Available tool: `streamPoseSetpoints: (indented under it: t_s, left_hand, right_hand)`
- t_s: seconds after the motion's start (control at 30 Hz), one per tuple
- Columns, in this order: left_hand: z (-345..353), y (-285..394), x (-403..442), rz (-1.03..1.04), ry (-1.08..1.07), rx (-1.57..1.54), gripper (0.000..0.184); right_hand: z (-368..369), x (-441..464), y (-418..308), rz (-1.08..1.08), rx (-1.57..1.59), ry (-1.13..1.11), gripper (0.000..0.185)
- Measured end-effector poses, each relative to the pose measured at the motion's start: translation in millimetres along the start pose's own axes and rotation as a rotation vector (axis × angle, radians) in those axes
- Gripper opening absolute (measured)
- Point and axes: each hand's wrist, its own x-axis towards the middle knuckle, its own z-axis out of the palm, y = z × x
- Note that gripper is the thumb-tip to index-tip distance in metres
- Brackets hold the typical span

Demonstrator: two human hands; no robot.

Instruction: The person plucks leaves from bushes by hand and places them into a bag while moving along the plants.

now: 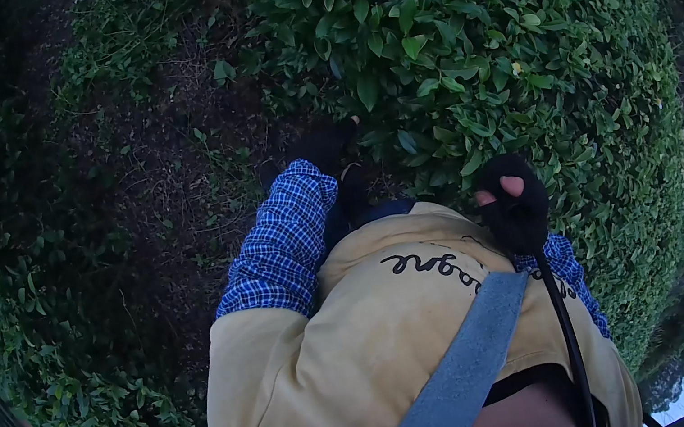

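Ahead and right, the leafy bush [461,55] is spreading, its shoots looking light, springy, best pinched by the stem, right hand [515,199] sitting curled, nothing visibly held, left hand's [323,145] fingers hiding their grip, impossible to tell.

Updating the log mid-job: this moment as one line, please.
Left hand: at edge of bush, grip unclear | Right hand: fingers curled, beside bush, contents unclear | Wear: dark gloves, checked sleeves

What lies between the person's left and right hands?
In the head view, leaves of the green bush fill most of the stretch between left hand and right hand, with a small dark patch of ground nearer the left.
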Motion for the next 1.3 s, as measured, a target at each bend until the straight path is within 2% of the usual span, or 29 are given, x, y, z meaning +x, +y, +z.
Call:
streamPoseSetpoints:
  t_s: [0.03, 0.13, 0.17, 0.2, 0.3, 0.37, 0.4, 0.47, 0.5, 0.57, 0.6, 0.67, 0.7, 0.77, 0.8, 0.83, 0.87, 0.97, 1.03, 1.1, 1.17, 1.2, 1.3]
  left_hand:
    - [5, 10, -6, 0.008, -0.007, -0.165, 0.043]
    - [24, 8, 13, 0.077, 0.008, -0.04, 0.042]
    - [40, -18, 41, 0.078, 0.005, -0.044, 0.042]
    - [65, -60, 83, 0.358, 0.128, 0.128, 0.041]
    - [53, -25, 67, 0.316, 0.087, 0.072, 0.033]
    - [51, -16, 65, 0.199, 0.106, 0.276, 0.032]
    - [54, -21, 71, 0.198, 0.106, 0.275, 0.032]
    - [60, -36, 87, 0.255, -0.022, 0.309, 0.044]
    - [55, -32, 79, 0.256, -0.022, 0.31, 0.044]
    - [43, -21, 50, 0.512, -0.119, 0.479, 0.041]
    - [47, -29, 46, 0.513, -0.119, 0.478, 0.041]
    - [58, -48, 40, 0.677, 0.262, 0.244, 0.042]
    - [50, -34, 24, 0.675, 0.262, 0.244, 0.042]
    - [20, 12, -12, -0.167, 0.018, -0.174, 0.05]
    - [31, -18, 3, -0.102, -0.03, -0.415, 0.056]
    - [38, -39, 13, -0.104, -0.027, -0.415, 0.056]
    - [44, -56, 22, 0.087, -0.023, -0.134, 0.056]
    - [72, -62, 24, 0.237, 0.177, 0.38, 0.034]
    - [75, -51, 28, 0.348, -0.082, 0.643, 0.04]
    - [83, -44, 21, 0.299, 0.099, 0.412, 0.028]
    - [81, -27, 21, 0.24, -0.138, -0.286, 0.025]
    - [83, -24, 20, 0.241, -0.137, -0.289, 0.025]
    - [88, -25, 18, 0.263, -0.087, -0.75, 0.024]
  right_hand:
    - [2, 1, -1, 0.004, -0.003, -0.007, 0.054]
    - [6, 2, -3, 0.008, 0.014, -0.01, 0.054]
    - [5, 0, -2, 0.009, 0.033, -0.015, 0.054]
    - [5, -1, -1, 0.01, 0.053, -0.019, 0.054]
    - [2, -2, -4, 0.027, 0.046, -0.032, 0.054]
    - [2, -6, -3, 0.034, 0.054, -0.016, 0.053]
    - [2, -7, -3, 0.042, 0.061, 0.001, 0.053]
    - [0, -9, -2, 0.044, 0.055, 0.0, 0.053]
    - [0, -10, -2, 0.047, 0.049, -0.001, 0.053]
    - [-1, -10, -2, 0.046, 0.067, -0.002, 0.053]
    - [-1, -9, -1, 0.045, 0.086, -0.003, 0.053]
    - [0, -8, -3, 0.042, 0.073, -0.006, 0.054]
    - [0, -8, -3, 0.038, 0.063, -0.006, 0.054]
    - [-1, -8, -2, 0.038, 0.062, -0.005, 0.054]
    - [0, -7, -1, 0.036, 0.057, -0.003, 0.055]
    - [1, -6, 0, 0.035, 0.06, -0.004, 0.055]
    - [2, -6, 0, 0.024, 0.059, -0.01, 0.055]
    - [5, -3, 2, 0.014, 0.064, -0.023, 0.055]
    - [6, -1, 1, 0.013, 0.067, -0.035, 0.055]
    - [7, 0, -1, 0.018, 0.068, -0.037, 0.054]
    - [6, 0, -1, 0.025, 0.064, -0.043, 0.053]
    - [6, 0, 0, 0.032, 0.063, -0.043, 0.053]
    - [5, -2, 1, 0.041, 0.034, -0.046, 0.053]
